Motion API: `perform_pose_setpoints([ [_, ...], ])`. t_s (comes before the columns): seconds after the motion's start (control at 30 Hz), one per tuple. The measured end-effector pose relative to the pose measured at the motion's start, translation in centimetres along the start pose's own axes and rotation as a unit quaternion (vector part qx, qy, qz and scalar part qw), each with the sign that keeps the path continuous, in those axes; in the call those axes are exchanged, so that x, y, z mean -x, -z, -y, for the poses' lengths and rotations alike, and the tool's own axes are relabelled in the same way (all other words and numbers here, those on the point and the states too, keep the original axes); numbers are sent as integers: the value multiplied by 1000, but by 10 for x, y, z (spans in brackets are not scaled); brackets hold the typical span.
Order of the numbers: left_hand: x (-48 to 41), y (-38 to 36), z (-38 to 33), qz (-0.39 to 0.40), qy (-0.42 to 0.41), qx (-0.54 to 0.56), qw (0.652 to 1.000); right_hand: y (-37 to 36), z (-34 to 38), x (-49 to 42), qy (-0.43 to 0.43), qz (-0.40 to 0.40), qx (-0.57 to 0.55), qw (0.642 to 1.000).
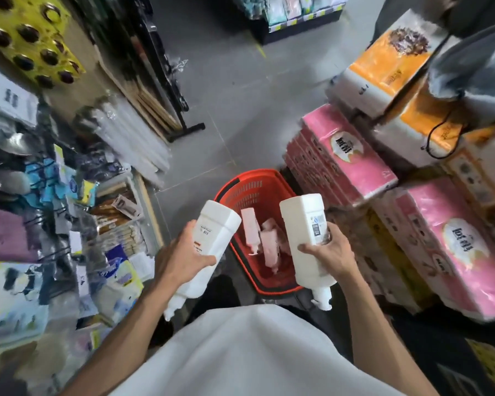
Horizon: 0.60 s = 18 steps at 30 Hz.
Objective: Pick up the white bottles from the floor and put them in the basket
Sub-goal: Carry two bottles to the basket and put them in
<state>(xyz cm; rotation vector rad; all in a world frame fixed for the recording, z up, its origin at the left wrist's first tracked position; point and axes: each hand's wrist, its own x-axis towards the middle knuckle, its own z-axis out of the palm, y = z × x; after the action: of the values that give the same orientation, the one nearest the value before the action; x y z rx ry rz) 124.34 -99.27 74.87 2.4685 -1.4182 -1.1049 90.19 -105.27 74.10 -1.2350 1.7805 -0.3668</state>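
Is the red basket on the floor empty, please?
No, several pale bottles lie inside the red basket.

matt white plastic bottles (309,238), perforated red plastic basket (257,190), smooth grey floor (235,95).

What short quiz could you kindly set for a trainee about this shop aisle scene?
1. True or false: the left hand grips a white plastic pump bottle.
2. The red plastic mesh basket stands: A on the grey tiled floor; B on a shelf; C on the pink packs.
3. Fill in: the right hand holds its white bottle with the pump pointing ___ the person.
Key: 1 true; 2 A; 3 toward.
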Motion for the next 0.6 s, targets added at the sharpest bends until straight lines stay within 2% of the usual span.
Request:
perform_pose_setpoints([
  [0.13,-74,15,-16,58,-62,-36,996,-11,20,-16,-76,-51,-27,995],
  [0.27,-118,46,-41,97,-114,-172,974,-26,39,-11,-144,-93,-63,983],
  [0.47,-198,55,-77,174,-153,-203,952,-43,46,-6,-234,-145,-150,950],
  [0.6,-233,38,-108,195,-181,-250,931,-59,29,-2,-277,-181,-198,923],
])
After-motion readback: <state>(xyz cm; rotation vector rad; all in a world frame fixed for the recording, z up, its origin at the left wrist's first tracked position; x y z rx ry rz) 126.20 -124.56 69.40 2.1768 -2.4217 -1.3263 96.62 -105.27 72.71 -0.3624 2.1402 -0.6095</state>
